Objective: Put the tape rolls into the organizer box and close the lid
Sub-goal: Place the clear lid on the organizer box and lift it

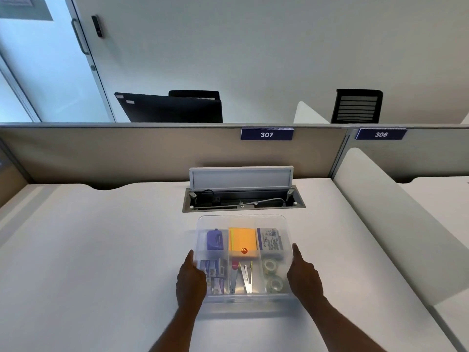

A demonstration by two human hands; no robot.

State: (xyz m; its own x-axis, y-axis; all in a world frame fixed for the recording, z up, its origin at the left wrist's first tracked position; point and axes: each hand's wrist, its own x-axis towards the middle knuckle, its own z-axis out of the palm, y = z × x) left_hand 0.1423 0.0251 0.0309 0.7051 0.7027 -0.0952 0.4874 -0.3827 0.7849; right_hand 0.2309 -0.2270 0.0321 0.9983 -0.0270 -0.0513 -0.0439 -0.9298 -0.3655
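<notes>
A clear organizer box stands on the white desk in front of me. Its translucent lid lies over the top. Two clear tape rolls rest one behind the other in the front right compartment, seen through the plastic. My left hand grips the lid's left edge and my right hand grips its right edge, thumbs pointing away from me. Other compartments hold a purple stapler, orange sticky notes, a small white packet and metal clips.
Just behind the box is an open cable tray set into the white desk, its flap raised. A beige partition closes the back. A white divider bounds the right side.
</notes>
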